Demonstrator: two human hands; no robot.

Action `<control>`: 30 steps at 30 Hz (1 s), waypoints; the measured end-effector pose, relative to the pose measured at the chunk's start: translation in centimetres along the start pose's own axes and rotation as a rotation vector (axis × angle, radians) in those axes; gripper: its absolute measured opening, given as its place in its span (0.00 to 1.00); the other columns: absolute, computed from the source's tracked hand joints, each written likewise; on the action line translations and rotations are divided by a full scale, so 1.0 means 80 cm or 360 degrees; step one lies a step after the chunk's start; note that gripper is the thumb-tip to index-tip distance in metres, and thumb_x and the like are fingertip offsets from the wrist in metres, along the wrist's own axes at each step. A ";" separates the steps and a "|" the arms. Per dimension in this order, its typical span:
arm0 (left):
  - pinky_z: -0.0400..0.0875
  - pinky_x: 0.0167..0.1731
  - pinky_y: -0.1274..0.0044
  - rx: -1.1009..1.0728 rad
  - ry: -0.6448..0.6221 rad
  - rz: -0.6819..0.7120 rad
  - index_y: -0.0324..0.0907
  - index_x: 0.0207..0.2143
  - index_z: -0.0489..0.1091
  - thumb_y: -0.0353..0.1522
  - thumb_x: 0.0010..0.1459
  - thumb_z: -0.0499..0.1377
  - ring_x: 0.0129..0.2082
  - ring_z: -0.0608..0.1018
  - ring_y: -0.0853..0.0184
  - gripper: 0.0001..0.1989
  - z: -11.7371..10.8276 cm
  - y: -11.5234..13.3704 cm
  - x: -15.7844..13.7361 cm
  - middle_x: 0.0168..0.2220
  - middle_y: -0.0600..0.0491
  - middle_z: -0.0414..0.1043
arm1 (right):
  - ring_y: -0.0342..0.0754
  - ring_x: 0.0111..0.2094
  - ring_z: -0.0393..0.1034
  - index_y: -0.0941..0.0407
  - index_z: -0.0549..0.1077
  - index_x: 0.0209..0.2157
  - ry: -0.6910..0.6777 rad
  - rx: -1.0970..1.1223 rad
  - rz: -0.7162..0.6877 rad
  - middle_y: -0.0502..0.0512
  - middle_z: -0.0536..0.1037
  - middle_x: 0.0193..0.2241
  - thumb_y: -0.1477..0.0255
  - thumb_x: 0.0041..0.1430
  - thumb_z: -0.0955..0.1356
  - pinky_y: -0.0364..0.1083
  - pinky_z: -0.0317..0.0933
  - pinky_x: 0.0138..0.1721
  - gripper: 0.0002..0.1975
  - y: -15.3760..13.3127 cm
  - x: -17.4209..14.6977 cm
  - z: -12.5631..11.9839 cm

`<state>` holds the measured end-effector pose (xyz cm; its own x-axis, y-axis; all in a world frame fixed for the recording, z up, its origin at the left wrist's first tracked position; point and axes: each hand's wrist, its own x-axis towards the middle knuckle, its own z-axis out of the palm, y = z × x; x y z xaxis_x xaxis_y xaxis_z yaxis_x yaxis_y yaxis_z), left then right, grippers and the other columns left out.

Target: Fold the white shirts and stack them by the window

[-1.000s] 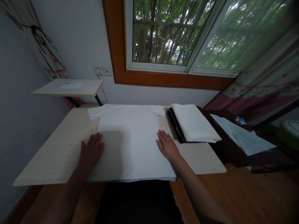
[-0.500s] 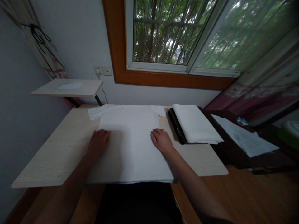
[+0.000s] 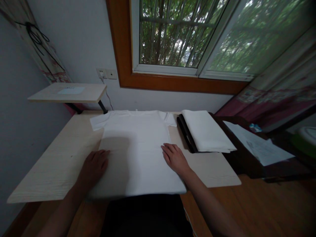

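A white T-shirt [image 3: 145, 154] lies spread on the light wooden table [image 3: 59, 154], its short sleeves out to both sides at the far end and its hem at the near edge. My left hand [image 3: 95, 164] rests along the shirt's left edge, fingers lying on the cloth, gripping nothing that I can see. On the right edge of the shirt, my right hand [image 3: 175, 158] lies palm down with its fingers stretched out. A shadow falls across the left part of the cloth.
Folded white cloth [image 3: 207, 131] lies over a black object [image 3: 186, 133] on the table's right. A raised shelf [image 3: 91, 93] with a paper [image 3: 71, 90] stands back left. Further right, a dark surface holds a sheet of paper [image 3: 259, 144]. A window is behind.
Both hands have slid nearer to me along the shirt's sides, the left one also outward. The sleeves look more spread out and the shirt smoother.
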<state>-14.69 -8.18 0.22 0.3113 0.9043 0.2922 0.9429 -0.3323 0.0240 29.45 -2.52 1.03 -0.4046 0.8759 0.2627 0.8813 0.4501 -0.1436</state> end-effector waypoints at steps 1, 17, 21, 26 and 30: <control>0.65 0.61 0.57 0.0011 0.0009 0.0034 0.46 0.59 0.68 0.34 0.69 0.48 0.58 0.72 0.54 0.20 0.000 0.000 -0.009 0.57 0.44 0.72 | 0.57 0.58 0.65 0.52 0.72 0.61 0.0017 0.0007 -0.0022 0.58 0.72 0.61 0.68 0.72 0.61 0.56 0.63 0.59 0.20 -0.001 -0.006 0.000; 0.72 0.55 0.60 -0.0149 0.0144 0.0216 0.46 0.45 0.76 0.37 0.67 0.54 0.45 0.80 0.58 0.12 -0.007 -0.032 -0.058 0.41 0.50 0.81 | 0.54 0.43 0.73 0.54 0.78 0.41 -0.0012 0.0257 -0.0272 0.58 0.80 0.39 0.69 0.71 0.64 0.53 0.69 0.48 0.10 0.004 -0.031 -0.025; 0.76 0.44 0.69 -0.0281 -0.0106 0.0178 0.48 0.46 0.78 0.40 0.69 0.53 0.39 0.81 0.62 0.15 -0.017 -0.037 -0.045 0.38 0.52 0.82 | 0.49 0.35 0.75 0.53 0.78 0.35 -0.0057 0.0462 -0.0328 0.55 0.80 0.32 0.67 0.73 0.62 0.47 0.69 0.39 0.15 0.007 -0.027 -0.032; 0.73 0.53 0.63 -0.0262 -0.0071 0.0143 0.47 0.51 0.76 0.39 0.70 0.50 0.46 0.81 0.59 0.18 -0.020 -0.030 0.001 0.47 0.50 0.81 | 0.53 0.44 0.75 0.53 0.79 0.46 0.0061 0.0350 -0.0251 0.59 0.82 0.41 0.67 0.73 0.62 0.53 0.68 0.50 0.13 0.006 -0.006 -0.024; 0.70 0.56 0.60 -0.0140 -0.0058 0.0122 0.43 0.58 0.72 0.38 0.70 0.48 0.49 0.79 0.56 0.21 -0.006 -0.029 0.025 0.50 0.46 0.79 | 0.55 0.50 0.73 0.52 0.76 0.55 0.0040 0.0251 -0.0154 0.60 0.80 0.49 0.65 0.72 0.64 0.56 0.65 0.55 0.16 0.003 0.011 -0.017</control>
<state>-16.33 -5.73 1.19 0.3879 0.8839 0.2612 0.9025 -0.4218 0.0869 29.64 -1.87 2.51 -0.4778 0.8235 0.3059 0.7885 0.5555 -0.2640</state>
